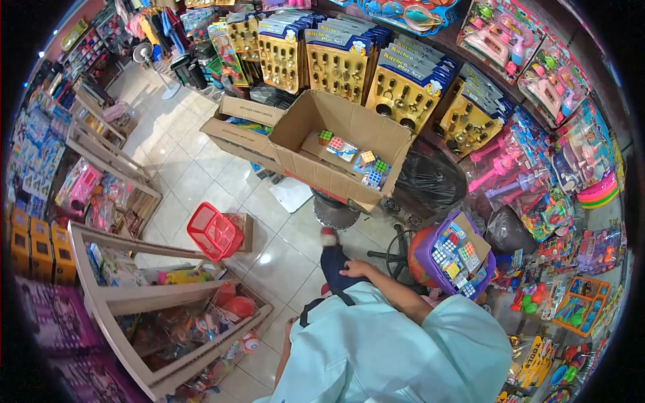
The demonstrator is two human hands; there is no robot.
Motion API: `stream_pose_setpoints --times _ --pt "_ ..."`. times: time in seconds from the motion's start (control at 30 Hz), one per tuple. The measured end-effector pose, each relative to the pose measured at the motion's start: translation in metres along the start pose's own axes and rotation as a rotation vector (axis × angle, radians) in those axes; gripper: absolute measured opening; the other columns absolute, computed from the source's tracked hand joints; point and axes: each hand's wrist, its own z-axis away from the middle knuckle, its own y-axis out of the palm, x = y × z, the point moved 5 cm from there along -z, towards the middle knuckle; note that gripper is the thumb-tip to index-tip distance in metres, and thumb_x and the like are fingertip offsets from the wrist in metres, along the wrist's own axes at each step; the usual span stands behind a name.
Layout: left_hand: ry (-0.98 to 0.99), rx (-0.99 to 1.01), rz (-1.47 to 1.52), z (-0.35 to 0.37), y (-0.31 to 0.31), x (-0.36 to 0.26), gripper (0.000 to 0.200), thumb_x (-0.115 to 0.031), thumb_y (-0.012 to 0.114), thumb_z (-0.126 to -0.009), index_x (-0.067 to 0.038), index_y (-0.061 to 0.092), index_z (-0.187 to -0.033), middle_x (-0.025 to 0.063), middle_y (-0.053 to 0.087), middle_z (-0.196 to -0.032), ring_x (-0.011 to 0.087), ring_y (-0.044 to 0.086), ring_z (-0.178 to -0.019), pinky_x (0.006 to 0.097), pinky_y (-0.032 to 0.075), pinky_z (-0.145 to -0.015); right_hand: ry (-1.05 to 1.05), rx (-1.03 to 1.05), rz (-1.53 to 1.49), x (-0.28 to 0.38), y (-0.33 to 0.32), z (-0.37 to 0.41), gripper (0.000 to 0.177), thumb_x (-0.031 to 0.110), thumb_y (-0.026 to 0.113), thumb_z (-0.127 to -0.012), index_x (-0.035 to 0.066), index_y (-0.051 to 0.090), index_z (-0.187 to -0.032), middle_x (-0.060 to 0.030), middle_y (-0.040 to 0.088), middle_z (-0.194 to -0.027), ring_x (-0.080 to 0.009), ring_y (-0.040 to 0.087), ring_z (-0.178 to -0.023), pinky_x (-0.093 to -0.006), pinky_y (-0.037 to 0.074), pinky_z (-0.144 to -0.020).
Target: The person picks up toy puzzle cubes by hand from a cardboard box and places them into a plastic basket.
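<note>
**Fig.** My right hand lies flat on my knee with the fingers loosely spread and nothing in it. Only a strip of my left forearm shows beside my shirt, so I cannot tell that hand's state. The purple basket of puzzle cubes sits below and to the right of the cardboard box, just beside my right arm. More cubes lie inside the box. In my judgement, a cube is best lifted singly, pinched by opposite faces, with the other hand steadying the basket's rim against tipping.
</note>
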Motion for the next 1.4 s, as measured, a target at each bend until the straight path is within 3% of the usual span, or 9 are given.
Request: stream_pose_setpoints --times 0.2,0.3,0.43,0.73,0.93,1.0,1.1,1.17,1.4 --pt "0.162 0.008 0.022 -0.049 -0.002 -0.101 0.038 -0.038 0.052 -0.093 -0.005 0.064 -0.109 0.0188 0.065 -0.108 0.0310 0.063 -0.095 0.0372 0.049 -0.080 0.037 0.195 0.192 0.031 -0.026 -0.045 0.068 0.054 0.047 -0.091 -0.001 0.046 -0.132 -0.0295 0.038 -0.139 -0.0424 0.040 -0.128 -0.0476 0.035 -0.105" --pt "0.233 0.089 -0.053 -0.029 -0.016 -0.224 0.036 -0.031 0.050 -0.098 0.001 0.058 -0.113 0.0164 0.066 -0.101 0.0218 0.063 -0.090 0.0322 0.049 -0.081 -0.142 0.069 0.191 0.058 -0.082 -0.065 0.058 0.049 0.050 -0.090 -0.002 0.057 -0.118 -0.0264 0.059 -0.114 -0.0412 0.056 -0.108 -0.0468 0.044 -0.094" --pt "0.463 0.233 -0.100 -0.076 -0.032 -0.309 0.041 -0.034 0.050 -0.098 0.002 0.056 -0.116 0.0153 0.065 -0.100 0.0213 0.062 -0.090 0.0322 0.047 -0.082 -0.214 0.024 0.096 0.107 -0.150 -0.064 0.063 0.052 0.048 -0.091 -0.001 0.051 -0.125 -0.0252 0.056 -0.119 -0.0416 0.055 -0.109 -0.0458 0.044 -0.094" --pt "0.778 0.188 -0.227 -0.015 -0.051 -0.622 0.031 -0.024 0.046 -0.101 0.002 0.060 -0.106 0.0086 0.063 -0.090 0.0148 0.058 -0.085 0.0278 0.046 -0.077 -0.704 0.184 -0.614 0.204 -0.296 -0.003 0.054 0.043 0.050 -0.096 0.004 0.045 -0.133 -0.0138 0.059 -0.117 -0.0214 0.063 -0.097 -0.0340 0.052 -0.081" --pt "0.903 0.390 -0.134 -0.009 -0.003 -0.695 0.028 -0.021 0.046 -0.101 0.003 0.059 -0.105 0.0076 0.060 -0.089 0.0139 0.058 -0.086 0.0276 0.047 -0.077 -0.477 0.047 -0.896 0.158 -0.366 -0.012 0.050 0.044 0.047 -0.097 0.007 0.046 -0.131 -0.0084 0.064 -0.107 -0.0143 0.063 -0.079 -0.0301 0.054 -0.066" --pt "0.904 0.430 -0.180 -0.019 0.019 -0.710 0.026 -0.019 0.046 -0.100 0.003 0.059 -0.106 0.0089 0.061 -0.089 0.0154 0.059 -0.086 0.0301 0.048 -0.079 -0.117 -0.150 -0.764 0.123 -0.366 -0.037 0.045 0.037 0.053 -0.093 0.004 0.053 -0.124 -0.0122 0.064 -0.109 -0.0208 0.065 -0.084 -0.0328 0.055 -0.063" --pt "1.030 0.685 -0.451 -0.035 0.062 -0.731 0.025 -0.019 0.048 -0.098 0.003 0.059 -0.107 0.0131 0.062 -0.091 0.0207 0.061 -0.087 0.0332 0.048 -0.081 -0.079 -0.221 -0.303 0.085 -0.354 -0.092 0.034 0.034 0.053 -0.092 0.006 0.063 -0.110 -0.0146 0.064 -0.111 -0.0248 0.066 -0.085 -0.0362 0.054 -0.064" --pt "1.114 0.866 -0.840 -0.059 0.093 -0.733 0.026 -0.018 0.051 -0.096 0.003 0.057 -0.110 0.0172 0.061 -0.101 0.0289 0.062 -0.089 0.0375 0.048 -0.082 -0.003 -0.206 -0.064 0.062 -0.329 -0.122 0.038 0.036 0.053 -0.091 0.008 0.061 -0.115 -0.0154 0.062 -0.114 -0.0281 0.064 -0.092 -0.0389 0.053 -0.072" --pt "1.211 0.759 -0.995 -0.216 0.183 -0.734 0.046 -0.019 0.057 -0.089 -0.004 0.044 -0.131 0.0184 0.041 -0.137 0.0380 0.060 -0.099 0.0444 0.049 -0.083 0.199 -0.039 0.131 0.010 -0.252 -0.152 0.053 0.036 0.060 -0.081 0.017 0.053 -0.130 -0.0173 0.047 -0.132 -0.0330 0.052 -0.118 -0.0450 0.049 -0.089"
